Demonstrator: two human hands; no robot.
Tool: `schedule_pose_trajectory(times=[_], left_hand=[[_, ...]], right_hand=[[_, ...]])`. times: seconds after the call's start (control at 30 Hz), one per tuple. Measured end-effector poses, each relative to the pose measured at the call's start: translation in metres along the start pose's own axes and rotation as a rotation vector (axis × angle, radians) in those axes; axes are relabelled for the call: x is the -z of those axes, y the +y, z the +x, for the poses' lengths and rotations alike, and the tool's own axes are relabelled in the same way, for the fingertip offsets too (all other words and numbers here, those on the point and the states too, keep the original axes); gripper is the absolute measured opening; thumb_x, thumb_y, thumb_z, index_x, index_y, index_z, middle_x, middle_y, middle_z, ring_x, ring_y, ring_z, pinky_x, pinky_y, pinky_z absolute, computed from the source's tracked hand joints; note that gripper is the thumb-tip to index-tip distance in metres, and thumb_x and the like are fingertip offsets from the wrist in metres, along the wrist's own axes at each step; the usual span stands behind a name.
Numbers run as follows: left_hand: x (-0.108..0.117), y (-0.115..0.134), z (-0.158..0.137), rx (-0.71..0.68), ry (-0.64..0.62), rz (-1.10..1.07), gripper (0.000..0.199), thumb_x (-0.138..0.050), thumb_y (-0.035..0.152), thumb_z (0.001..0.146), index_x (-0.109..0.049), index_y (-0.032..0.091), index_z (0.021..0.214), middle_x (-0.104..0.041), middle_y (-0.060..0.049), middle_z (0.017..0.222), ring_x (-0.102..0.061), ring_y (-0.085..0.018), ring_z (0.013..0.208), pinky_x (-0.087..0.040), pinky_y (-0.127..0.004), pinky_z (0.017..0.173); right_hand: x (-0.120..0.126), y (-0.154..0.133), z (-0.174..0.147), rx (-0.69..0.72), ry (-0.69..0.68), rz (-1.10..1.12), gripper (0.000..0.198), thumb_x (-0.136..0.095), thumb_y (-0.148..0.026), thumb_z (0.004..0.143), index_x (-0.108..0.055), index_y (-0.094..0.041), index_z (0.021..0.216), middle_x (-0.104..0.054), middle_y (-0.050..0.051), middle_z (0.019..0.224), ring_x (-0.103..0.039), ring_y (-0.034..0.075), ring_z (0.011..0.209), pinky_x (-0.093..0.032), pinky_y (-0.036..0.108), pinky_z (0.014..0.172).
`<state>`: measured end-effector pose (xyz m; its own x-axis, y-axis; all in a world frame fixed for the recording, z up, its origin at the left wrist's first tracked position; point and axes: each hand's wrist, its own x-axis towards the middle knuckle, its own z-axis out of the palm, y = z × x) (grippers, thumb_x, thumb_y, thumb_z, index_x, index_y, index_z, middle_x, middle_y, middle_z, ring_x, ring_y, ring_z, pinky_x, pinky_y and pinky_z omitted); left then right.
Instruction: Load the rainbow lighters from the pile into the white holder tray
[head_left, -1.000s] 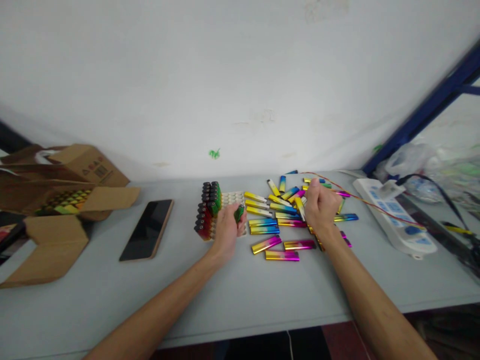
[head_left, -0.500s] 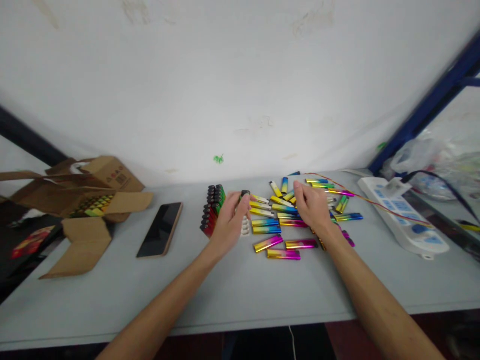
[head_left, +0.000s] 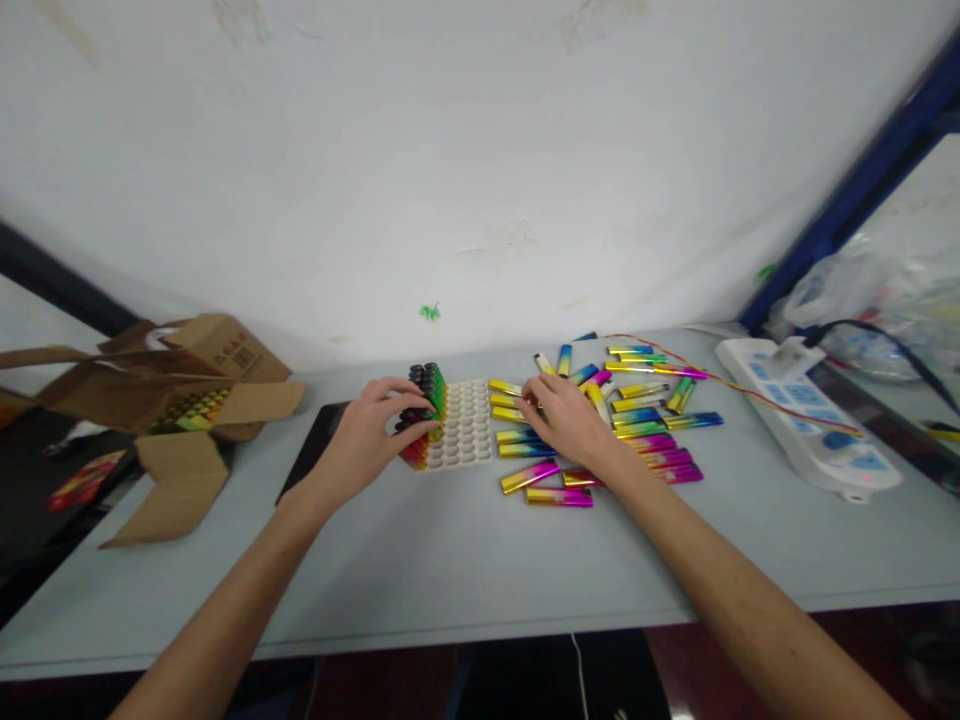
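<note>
My left hand point(head_left: 367, 430) pinches an upright vape with a dark tip between thumb and fingers, at the filled left side of a white tray point(head_left: 469, 425) with rows of round holes. Several upright vapes point(head_left: 431, 385), green to yellow and red, with black tips, stand packed there. My right hand point(head_left: 566, 415) is over the loose vapes point(head_left: 634, 405), its fingers curled down onto one of them; the fingers partly hide it. The loose vapes are shiny tubes in yellow, blue, green, white and magenta, lying at mixed angles to the right of the tray.
A dark phone point(head_left: 311, 445) lies left of the tray, partly behind my left hand. Farther left stands an open cardboard box point(head_left: 232, 350) holding more vapes. A white power strip point(head_left: 814, 420) lies at right, with a thin red-yellow wire point(head_left: 720, 385) reaching over the loose pile.
My left hand has moved left from the tray's middle to the standing vapes, uncovering the empty holes. My right hand has shifted left and down onto the loose vapes.
</note>
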<state>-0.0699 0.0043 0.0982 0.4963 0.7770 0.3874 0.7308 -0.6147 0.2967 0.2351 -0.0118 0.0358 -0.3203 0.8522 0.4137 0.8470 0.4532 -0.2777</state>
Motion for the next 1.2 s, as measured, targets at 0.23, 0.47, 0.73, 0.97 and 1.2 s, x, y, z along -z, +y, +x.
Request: schedule_pose_trajectory(times=[0.23, 0.47, 0.73, 0.97, 1.2], left_hand=[[-0.005, -0.002, 0.005, 0.0, -0.015, 0.049, 0.036, -0.067, 0.057, 0.094, -0.082, 0.024, 0.099, -0.069, -0.009, 0.122, -0.067, -0.029, 0.113, -0.053, -0.049, 0.108], [-0.014, 0.002, 0.001, -0.001, 0.039, 0.087, 0.034, -0.065, 0.052, 0.096, -0.083, 0.023, 0.097, -0.069, -0.011, 0.125, -0.065, -0.03, 0.116, -0.052, -0.05, 0.108], [-0.027, 0.0, -0.011, -0.01, 0.14, 0.134, 0.027, -0.063, 0.043, 0.097, -0.079, 0.022, 0.1, -0.065, -0.012, 0.13, -0.063, -0.032, 0.121, -0.052, -0.055, 0.109], [-0.043, 0.012, -0.023, 0.024, 0.267, 0.065, 0.037, -0.065, 0.04, 0.097, -0.069, 0.026, 0.131, -0.051, -0.013, 0.146, -0.055, -0.033, 0.136, -0.053, -0.053, 0.112], [-0.061, 0.012, -0.035, 0.398, 0.397, -0.292, 0.093, -0.081, 0.05, 0.081, -0.038, 0.026, 0.161, -0.045, -0.02, 0.159, -0.057, -0.037, 0.139, -0.056, -0.054, 0.109]], right_hand=[[-0.014, -0.021, -0.001, 0.145, 0.009, 0.054, 0.025, -0.05, -0.037, 0.108, -0.064, -0.017, 0.112, -0.065, 0.014, 0.114, -0.06, 0.027, 0.109, -0.049, 0.043, 0.099], [-0.014, -0.029, -0.005, 0.323, -0.046, 0.159, 0.027, -0.057, -0.039, 0.105, -0.067, -0.018, 0.118, -0.065, 0.014, 0.126, -0.059, 0.028, 0.123, -0.047, 0.048, 0.109], [-0.02, -0.035, -0.003, 0.411, -0.109, 0.187, 0.03, -0.058, -0.04, 0.104, -0.07, -0.018, 0.121, -0.067, 0.013, 0.131, -0.058, 0.027, 0.127, -0.044, 0.047, 0.113], [-0.019, -0.036, -0.002, 0.393, -0.118, 0.176, 0.031, -0.058, -0.043, 0.105, -0.07, -0.018, 0.118, -0.068, 0.011, 0.129, -0.059, 0.026, 0.125, -0.045, 0.044, 0.112], [-0.019, -0.037, -0.002, 0.387, -0.117, 0.17, 0.032, -0.056, -0.044, 0.105, -0.07, -0.018, 0.117, -0.067, 0.012, 0.133, -0.059, 0.025, 0.126, -0.047, 0.043, 0.11]])
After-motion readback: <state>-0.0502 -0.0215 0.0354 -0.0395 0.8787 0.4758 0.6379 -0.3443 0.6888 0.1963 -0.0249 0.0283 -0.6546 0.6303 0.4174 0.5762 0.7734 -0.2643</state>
